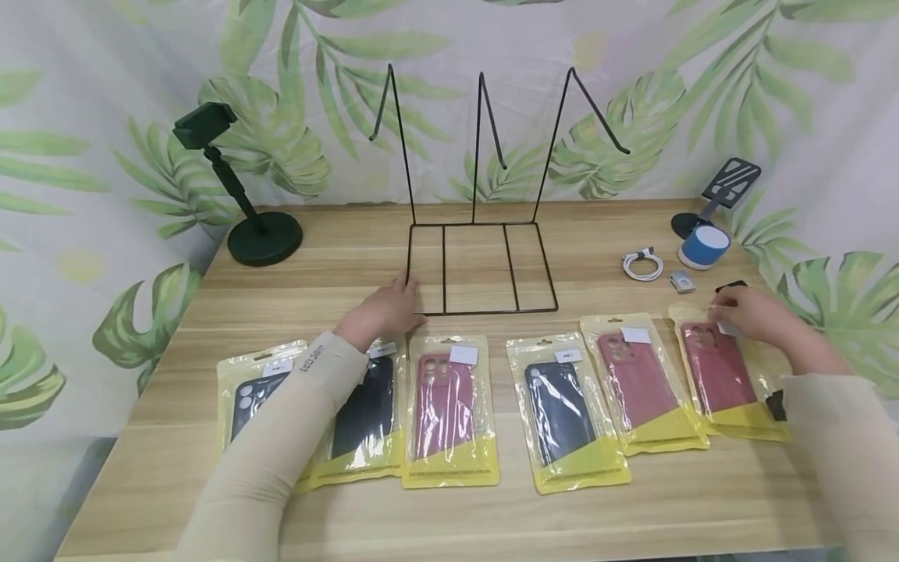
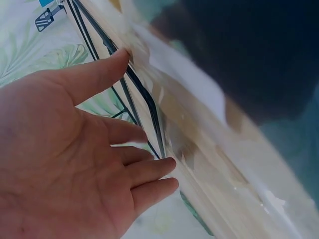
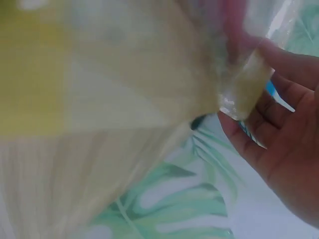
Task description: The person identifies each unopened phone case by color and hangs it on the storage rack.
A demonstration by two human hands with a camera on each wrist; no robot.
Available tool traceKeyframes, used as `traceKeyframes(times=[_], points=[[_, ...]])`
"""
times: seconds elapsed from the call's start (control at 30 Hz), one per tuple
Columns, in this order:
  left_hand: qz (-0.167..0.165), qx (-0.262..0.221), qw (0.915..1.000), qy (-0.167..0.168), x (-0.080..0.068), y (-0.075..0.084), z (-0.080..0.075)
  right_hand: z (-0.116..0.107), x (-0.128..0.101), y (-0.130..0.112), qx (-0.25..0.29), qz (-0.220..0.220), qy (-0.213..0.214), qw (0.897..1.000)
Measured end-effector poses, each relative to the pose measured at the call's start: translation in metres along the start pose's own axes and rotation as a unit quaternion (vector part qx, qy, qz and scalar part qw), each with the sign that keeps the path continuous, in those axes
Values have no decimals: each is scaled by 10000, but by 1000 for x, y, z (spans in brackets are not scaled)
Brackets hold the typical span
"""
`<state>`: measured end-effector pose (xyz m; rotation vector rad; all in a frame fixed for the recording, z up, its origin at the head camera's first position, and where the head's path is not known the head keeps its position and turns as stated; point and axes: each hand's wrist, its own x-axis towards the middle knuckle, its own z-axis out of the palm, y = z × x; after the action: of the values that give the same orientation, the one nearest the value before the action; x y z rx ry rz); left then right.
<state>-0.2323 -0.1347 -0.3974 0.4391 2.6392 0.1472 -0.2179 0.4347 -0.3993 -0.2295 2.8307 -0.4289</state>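
Note:
My left hand (image 1: 382,312) lies at the front left corner of a black wire rack (image 1: 476,314), fingers extended. In the left wrist view its palm (image 2: 60,149) shows with the fingertips right at the dark rod (image 2: 149,107). Beneath that wrist are a dark phone case in a clear and yellow pouch (image 1: 365,414) and another dark one (image 1: 263,394), partly hidden by the sleeve. At the far right, my right hand (image 1: 755,316) pinches the top of a pouch (image 1: 723,375) with a red phone case. The right wrist view shows the thumb and fingers around the pouch's corner (image 3: 246,89).
Pouches with a pink case (image 1: 449,410), a dark case (image 1: 565,414) and another pink case (image 1: 642,382) lie between the hands. Behind stand a dark green phone stand (image 1: 263,238), a coiled white cable (image 1: 642,265), a small blue speaker (image 1: 705,246) and a folding stand (image 1: 730,183).

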Motion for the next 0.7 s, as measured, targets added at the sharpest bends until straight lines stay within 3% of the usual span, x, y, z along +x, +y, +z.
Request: traceKeyframes(times=[0.3, 0.6, 0.7], points=[[68, 136, 9997, -177, 2, 1, -4, -33, -32, -30, 180, 64, 1078, 9940], [-137, -141, 9998, -26, 8, -2, -4, -53, -60, -63, -260, -354, 1721, 9841], [-144, -136, 9998, -31, 9, -1, -3, -58, -70, -74, -437, -731, 2104, 9739]])
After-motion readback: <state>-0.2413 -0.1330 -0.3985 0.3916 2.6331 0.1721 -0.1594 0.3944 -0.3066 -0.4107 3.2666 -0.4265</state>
